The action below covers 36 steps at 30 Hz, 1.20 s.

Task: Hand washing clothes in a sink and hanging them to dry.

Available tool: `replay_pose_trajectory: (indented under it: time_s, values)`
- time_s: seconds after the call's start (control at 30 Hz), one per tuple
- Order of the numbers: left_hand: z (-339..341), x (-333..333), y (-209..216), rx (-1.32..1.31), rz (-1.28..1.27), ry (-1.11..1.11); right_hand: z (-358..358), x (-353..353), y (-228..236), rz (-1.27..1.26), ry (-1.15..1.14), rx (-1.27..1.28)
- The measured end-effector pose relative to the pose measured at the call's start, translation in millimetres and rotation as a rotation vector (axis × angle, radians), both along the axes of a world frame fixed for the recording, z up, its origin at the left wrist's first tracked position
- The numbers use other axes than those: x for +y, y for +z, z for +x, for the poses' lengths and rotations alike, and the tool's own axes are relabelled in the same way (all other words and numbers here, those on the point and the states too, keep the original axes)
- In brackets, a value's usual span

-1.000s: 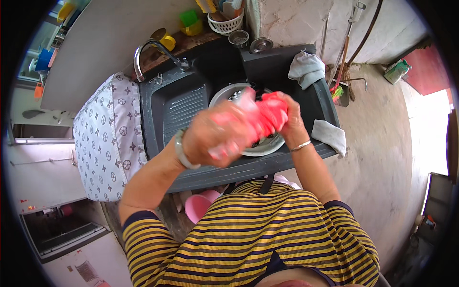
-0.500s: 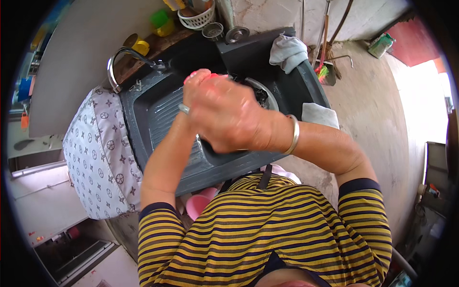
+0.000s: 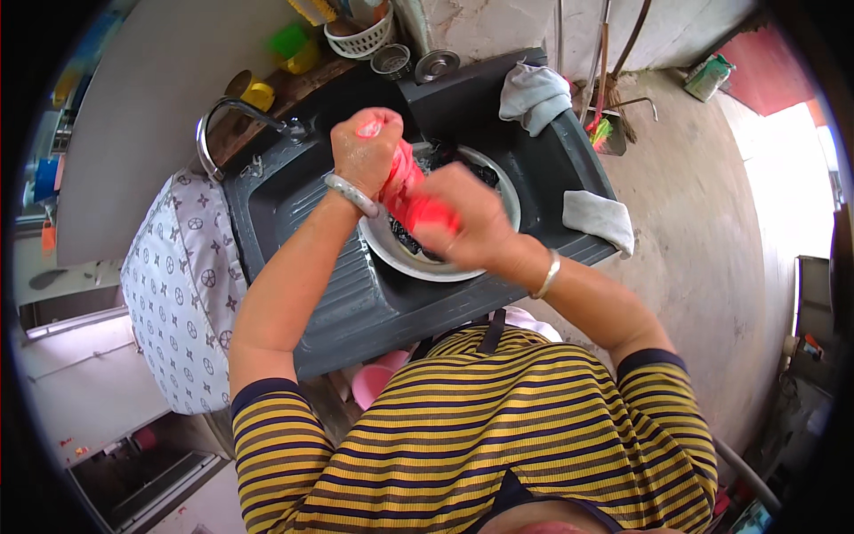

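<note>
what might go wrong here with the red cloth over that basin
Either the left hand or right hand could lose its grip, dropping the red cloth onto the dark items in the basin. The bracelet near the cloth might snag it. The pale cloth on the sink's right edge could slip off if bumped.

White plastic basket (image 3: 360,43) of utensils (image 3: 363,11), metal strainer (image 3: 391,60) just beside round metal lid (image 3: 437,66), yellow mug (image 3: 259,95), green container (image 3: 289,41), crumpled pale cloth (image 3: 535,98), flatter pale cloth (image 3: 598,222) nearer the wearer, green-and-white bag (image 3: 709,78) on floor (image 3: 703,214), patterned white cover (image 3: 173,303) at left, pink tub (image 3: 368,384) partly hidden below.
</note>
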State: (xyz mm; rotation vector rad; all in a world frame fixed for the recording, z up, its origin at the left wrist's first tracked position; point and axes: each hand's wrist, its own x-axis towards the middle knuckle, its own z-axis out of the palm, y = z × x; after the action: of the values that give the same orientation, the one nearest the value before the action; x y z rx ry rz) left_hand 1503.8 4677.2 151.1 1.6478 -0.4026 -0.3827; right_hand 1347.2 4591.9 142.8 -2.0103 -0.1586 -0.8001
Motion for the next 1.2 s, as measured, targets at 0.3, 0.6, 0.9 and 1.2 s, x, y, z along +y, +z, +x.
replay_pose_trajectory:
  time_s: [0.3, 0.6, 0.9, 1.2]
  values:
    - [-40, -24, 103, -1.242, -0.158, -0.463, -7, -7, -36, 1.65, 0.423, 0.482]
    - [-86, 1, 99, -1.315, -0.303, -0.917, -25, -3, -32, 1.81, 0.606, 0.618]
    - [-123, 29, 119, -1.104, -0.348, -0.417, 17, -34, -27, 1.937, 0.573, 0.022]
    - [-70, 37, 82, 0.225, -0.874, 0.296, -10, -60, 90, 0.88, 0.116, -0.126]
